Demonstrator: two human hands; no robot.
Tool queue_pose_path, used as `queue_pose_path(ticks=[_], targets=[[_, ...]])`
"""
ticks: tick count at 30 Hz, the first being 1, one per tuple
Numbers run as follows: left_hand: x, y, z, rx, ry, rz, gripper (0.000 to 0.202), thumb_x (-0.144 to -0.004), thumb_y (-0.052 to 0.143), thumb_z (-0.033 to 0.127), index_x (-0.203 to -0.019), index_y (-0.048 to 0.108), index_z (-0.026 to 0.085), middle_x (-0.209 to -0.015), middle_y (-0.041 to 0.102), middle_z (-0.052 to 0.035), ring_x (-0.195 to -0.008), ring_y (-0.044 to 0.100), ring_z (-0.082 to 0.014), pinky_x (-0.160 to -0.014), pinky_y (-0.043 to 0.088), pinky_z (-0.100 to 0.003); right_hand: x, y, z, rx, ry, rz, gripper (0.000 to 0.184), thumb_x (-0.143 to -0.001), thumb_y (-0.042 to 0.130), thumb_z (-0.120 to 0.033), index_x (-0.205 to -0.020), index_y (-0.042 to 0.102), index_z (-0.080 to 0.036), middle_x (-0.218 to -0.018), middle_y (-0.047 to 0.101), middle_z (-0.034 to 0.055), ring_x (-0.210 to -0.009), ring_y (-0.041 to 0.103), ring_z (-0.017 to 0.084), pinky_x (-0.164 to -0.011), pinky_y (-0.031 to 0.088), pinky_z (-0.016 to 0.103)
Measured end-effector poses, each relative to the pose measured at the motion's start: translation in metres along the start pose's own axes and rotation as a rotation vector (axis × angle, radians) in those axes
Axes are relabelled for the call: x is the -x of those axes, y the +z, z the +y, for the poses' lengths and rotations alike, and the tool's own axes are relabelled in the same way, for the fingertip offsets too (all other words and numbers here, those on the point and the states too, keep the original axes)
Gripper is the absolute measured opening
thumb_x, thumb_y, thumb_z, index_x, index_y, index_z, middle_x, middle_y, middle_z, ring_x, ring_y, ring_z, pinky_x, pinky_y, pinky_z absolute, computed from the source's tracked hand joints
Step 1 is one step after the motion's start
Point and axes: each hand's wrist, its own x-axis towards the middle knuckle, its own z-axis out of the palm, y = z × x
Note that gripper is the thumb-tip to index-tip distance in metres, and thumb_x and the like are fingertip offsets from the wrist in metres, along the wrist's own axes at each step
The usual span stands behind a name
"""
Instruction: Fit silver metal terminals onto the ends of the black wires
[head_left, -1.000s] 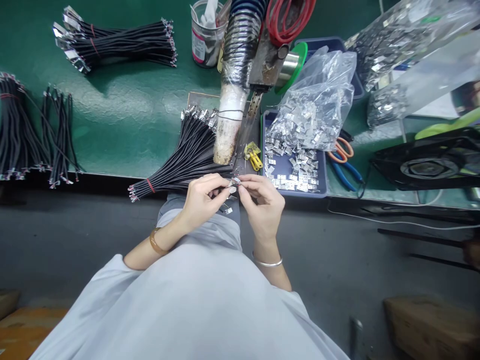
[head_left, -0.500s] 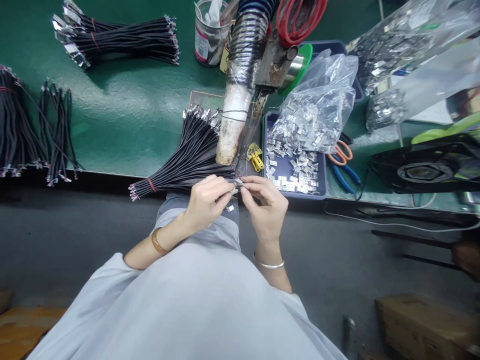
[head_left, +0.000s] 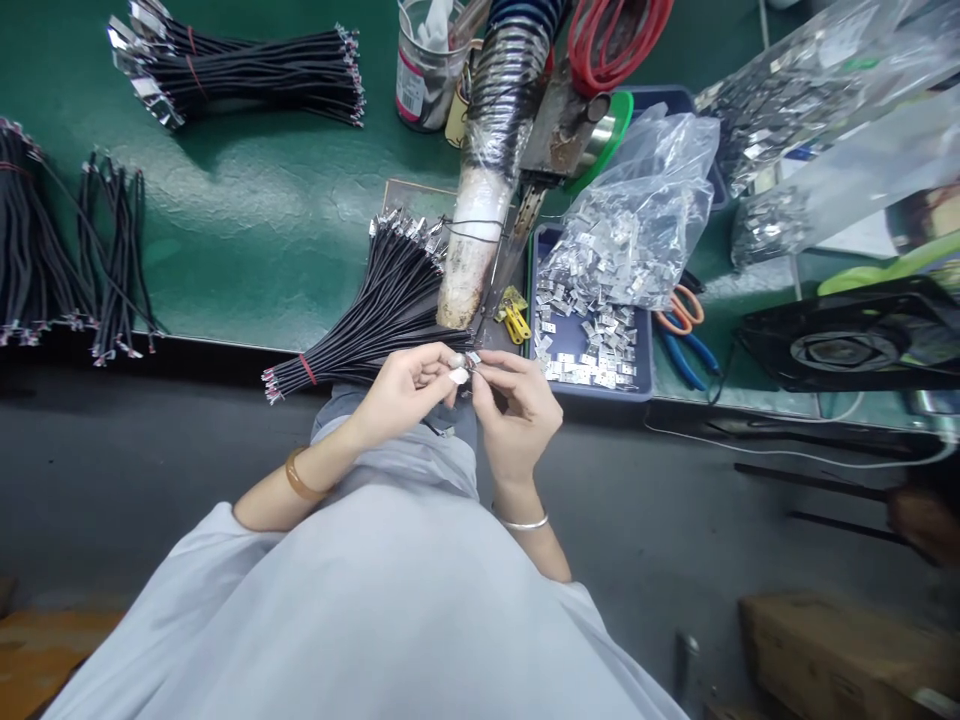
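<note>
At the bench's front edge my two hands meet fingertip to fingertip. My left hand (head_left: 401,390) is closed in a pinch, with white coverings on the tips of the thumb and forefinger. My right hand (head_left: 517,408) pinches from the other side. Between them is a small silvery USB connector (head_left: 473,358); the fingers mostly hide it and whatever it joins. Below my left hand a dark cable end (head_left: 441,430) shows over my lap. Just behind lies a fanned bundle of black cables (head_left: 360,318), tied with a red band, its metal connectors at the far end.
A blue tray (head_left: 645,385) of loose connectors and a plastic bag (head_left: 637,190) stands on the right. A wrapped duct (head_left: 476,220) hangs close above my hands. Yellow clippers (head_left: 516,322), pliers (head_left: 694,350) and a black fan (head_left: 847,340) lie rightward; more cable bundles (head_left: 255,75) lie leftward.
Both hands have shifted slightly, and my left fingers have turned so that the white-tipped thumb shows. The dark cable end below has moved left. The pinch at the connector continues.
</note>
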Motion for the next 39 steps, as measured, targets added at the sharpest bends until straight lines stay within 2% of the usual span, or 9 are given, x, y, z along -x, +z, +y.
queue_pose_path(ticks=[5, 9, 11, 14, 17, 21, 25, 32, 39], targets=[[-0.008, -0.001, 0.003, 0.059, -0.097, 0.041, 0.032, -0.074, 0.083, 0.044, -0.072, 0.076, 0.013, -0.06, 0.066, -0.0014, -0.054, 0.055, -0.0101, -0.054, 0.049, -0.022, -0.002, -0.008, -0.001, 0.086, -0.112, 0.112, 0.013, -0.099, 0.058, -0.024, -0.096, 0.071, -0.025, -0.098, 0.078, 0.004, -0.094, 0.077, 0.02, -0.079, 0.065, 0.037], [-0.011, 0.003, 0.001, 0.06, -0.084, 0.083, 0.023, -0.07, 0.085, 0.034, -0.068, 0.076, 0.013, -0.066, 0.071, -0.0025, -0.062, 0.061, -0.0117, -0.062, 0.051, -0.023, -0.002, -0.013, -0.004, 0.129, -0.214, 0.005, 0.01, -0.097, 0.061, -0.022, -0.094, 0.069, -0.027, -0.098, 0.08, 0.0027, -0.092, 0.078, 0.019, -0.079, 0.064, 0.036], [-0.012, 0.004, -0.001, 0.075, -0.071, 0.116, 0.019, -0.069, 0.084, 0.03, -0.068, 0.075, 0.013, -0.067, 0.071, -0.002, -0.061, 0.061, -0.0111, -0.061, 0.051, -0.022, -0.002, -0.012, -0.004, 0.107, -0.185, -0.007, 0.009, -0.096, 0.064, -0.022, -0.09, 0.068, -0.026, -0.094, 0.08, 0.0023, -0.087, 0.078, 0.019, -0.075, 0.065, 0.034], [-0.012, 0.005, -0.003, 0.109, -0.038, 0.167, 0.013, -0.069, 0.081, 0.026, -0.068, 0.075, 0.014, -0.066, 0.071, -0.0009, -0.06, 0.06, -0.0099, -0.059, 0.049, -0.021, -0.001, -0.01, -0.002, 0.018, -0.032, 0.039, 0.01, -0.096, 0.064, -0.026, -0.087, 0.066, -0.024, -0.09, 0.079, 0.0029, -0.079, 0.078, 0.018, -0.069, 0.065, 0.032], [-0.012, 0.006, -0.003, 0.121, -0.013, 0.189, 0.013, -0.073, 0.078, 0.027, -0.07, 0.077, 0.014, -0.066, 0.072, -0.0011, -0.058, 0.06, -0.0098, -0.056, 0.048, -0.02, -0.001, -0.009, 0.002, -0.039, 0.02, 0.085, 0.009, -0.098, 0.063, -0.026, -0.089, 0.066, -0.023, -0.094, 0.079, 0.0036, -0.084, 0.078, 0.017, -0.073, 0.065, 0.031], [-0.013, 0.005, -0.002, 0.082, -0.016, 0.177, 0.023, -0.075, 0.08, 0.035, -0.068, 0.076, 0.014, -0.071, 0.074, -0.0031, -0.066, 0.066, -0.0127, -0.066, 0.054, -0.024, -0.001, -0.008, 0.007, 0.001, -0.096, 0.019, 0.008, -0.097, 0.062, -0.019, -0.092, 0.065, -0.024, -0.102, 0.08, 0.0035, -0.097, 0.078, 0.018, -0.081, 0.065, 0.033], [-0.015, 0.006, -0.004, 0.057, -0.009, 0.195, 0.028, -0.074, 0.082, 0.041, -0.069, 0.075, 0.014, -0.07, 0.073, -0.003, -0.07, 0.068, -0.0145, -0.07, 0.057, -0.026, -0.004, -0.006, 0.008, 0.175, -0.281, -0.004, 0.013, -0.093, 0.065, -0.013, -0.092, 0.064, -0.026, -0.101, 0.081, 0.0027, -0.092, 0.079, 0.018, -0.079, 0.064, 0.032], [-0.018, 0.01, -0.002, 0.051, -0.02, 0.287, 0.028, -0.068, 0.087, 0.04, -0.069, 0.077, 0.014, -0.067, 0.072, -0.0016, -0.063, 0.062, -0.0122, -0.062, 0.053, -0.023, -0.013, -0.007, 0.011, 0.361, -0.487, -0.017, 0.018, -0.094, 0.064, -0.008, -0.091, 0.058, -0.025, -0.1, 0.083, 0.0046, -0.087, 0.08, 0.016, -0.073, 0.064, 0.027], [-0.02, 0.015, 0.005, 0.062, -0.028, 0.37, 0.025, -0.065, 0.087, 0.035, -0.064, 0.077, 0.013, -0.059, 0.064, 0.0004, -0.057, 0.051, -0.0087, -0.054, 0.041, -0.02, -0.02, -0.003, 0.012, 0.355, -0.567, 0.008, 0.019, -0.092, 0.065, -0.005, -0.09, 0.058, -0.023, -0.098, 0.083, 0.0063, -0.084, 0.08, 0.014, -0.074, 0.064, 0.022]])
